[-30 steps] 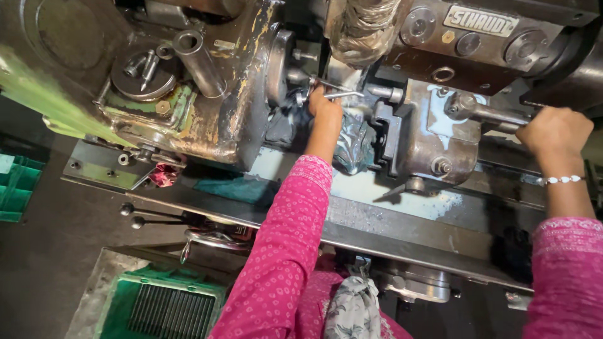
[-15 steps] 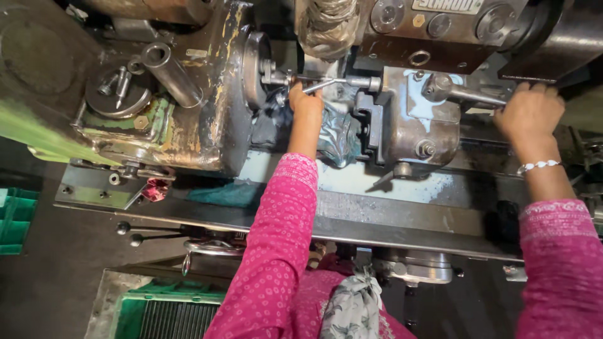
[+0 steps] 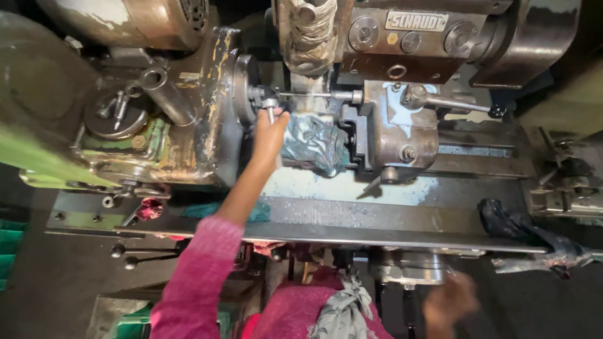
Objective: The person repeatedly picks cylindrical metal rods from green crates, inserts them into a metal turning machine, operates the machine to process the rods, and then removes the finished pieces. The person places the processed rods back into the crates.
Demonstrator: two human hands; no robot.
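My left hand (image 3: 270,135) reaches up to the machine's headstock face (image 3: 245,88). Its fingers are closed on a small metal pin (image 3: 270,112) at the left end of a thin steel rod (image 3: 314,95). That rod lies level between the headstock and the grey tailstock block (image 3: 402,135). Just right of the hand, a wet blue-green cloth (image 3: 317,143) is bunched under the rod. My right hand (image 3: 449,304) is low at the front of the machine, blurred, just right of a round metal handwheel (image 3: 408,271). Its fingers cannot be made out.
A lever with a dark knob (image 3: 452,103) sticks out right of the tailstock. A dark rag (image 3: 509,223) hangs over the bed's front rail (image 3: 352,235). A worn green motor housing (image 3: 38,150) fills the left. Green crates (image 3: 9,248) sit on the floor at left.
My right hand has left the lever at the upper right and dropped to the front of the machine near the handwheel. The left hand stays at the rod's headstock end. The view has shifted.
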